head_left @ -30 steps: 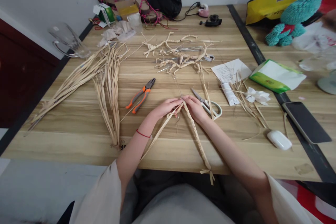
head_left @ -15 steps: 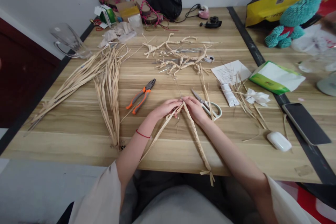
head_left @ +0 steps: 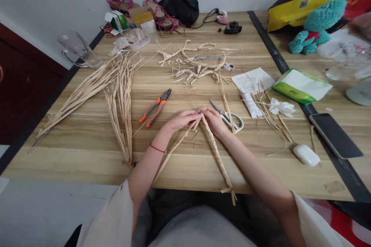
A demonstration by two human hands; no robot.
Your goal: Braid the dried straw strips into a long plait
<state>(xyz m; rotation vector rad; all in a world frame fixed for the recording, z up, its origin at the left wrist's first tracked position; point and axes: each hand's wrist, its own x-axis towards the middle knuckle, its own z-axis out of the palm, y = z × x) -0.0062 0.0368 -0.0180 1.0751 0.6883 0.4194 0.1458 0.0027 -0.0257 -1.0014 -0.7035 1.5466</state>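
Note:
Both hands meet at the upper end of a straw-wrapped stem (head_left: 215, 147), which slants down to the table's front edge and ends in a small tied knot with loose tips. My right hand (head_left: 213, 119) is closed around that upper end. My left hand (head_left: 185, 120) pinches at the same spot, with loose straw strips (head_left: 173, 149) trailing from under its fingers toward me. A thin wire (head_left: 198, 102) sticks out beyond the fingertips. The exact grip of the fingertips is too small to make out. Scissors (head_left: 228, 116) lie just right of my right hand.
Pliers (head_left: 156, 107) and a long straw bundle (head_left: 123, 108) lie to the left, with a glass mug (head_left: 77, 50) behind. Several wrapped branch pieces (head_left: 199, 65) lie ahead. On the right are a white tube (head_left: 251, 105), a tissue pack (head_left: 301, 85), a phone (head_left: 336, 135) and a white case (head_left: 306, 155).
The loose straw strips by my left hand have shifted and now bend more. Both hands stay at the stem's upper end. The whole view has moved slightly.

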